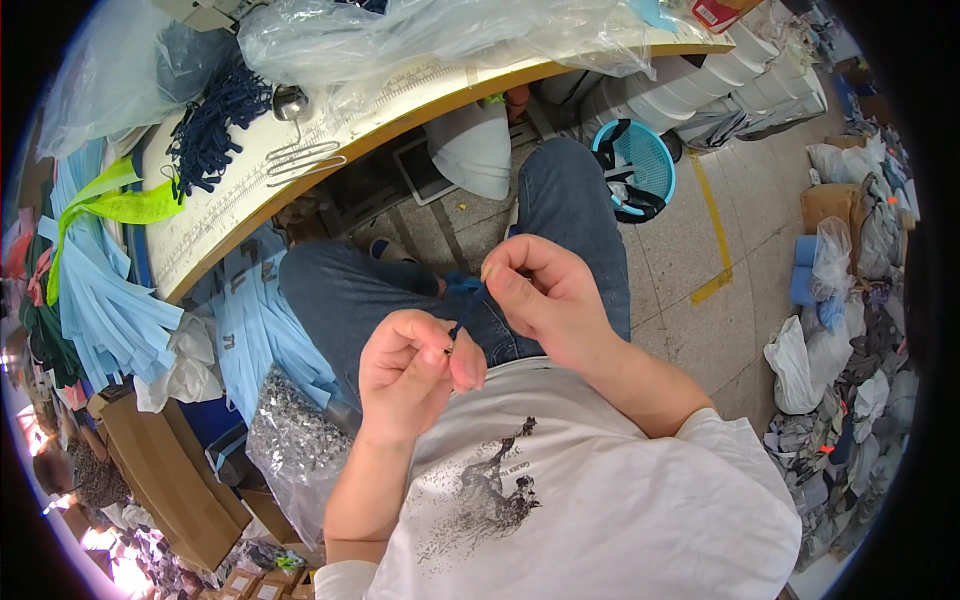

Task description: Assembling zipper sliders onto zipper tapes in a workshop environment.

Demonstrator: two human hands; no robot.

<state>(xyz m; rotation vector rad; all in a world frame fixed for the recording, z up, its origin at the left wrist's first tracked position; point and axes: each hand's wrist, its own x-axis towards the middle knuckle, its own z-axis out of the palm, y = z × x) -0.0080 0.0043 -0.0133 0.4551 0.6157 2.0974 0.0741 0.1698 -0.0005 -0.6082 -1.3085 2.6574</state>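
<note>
Above my lap, a short dark-blue cord [468, 312] stretches between my two hands. My left hand [405, 375] pinches its lower end, where something small and shiny shows at the fingertips, too small to name. The upper end is gripped between the thumb and index finger of my right hand [548, 303]. A heap of similar dark-blue cords [215, 125] lies on the white tabletop [375, 105] ahead to the left. Beside that heap are a bent metal wire rack [305, 160] and a round metal knob [290, 103].
Clear plastic sheeting [430, 40] covers the table's far side. Light-blue strips [105, 300] and a neon-yellow strip [130, 205] hang at the left. A plastic bag of small shiny pieces [298, 430] sits by my left leg. A turquoise basket [640, 165] stands on the floor; fabric heaps [850, 420] lie right.
</note>
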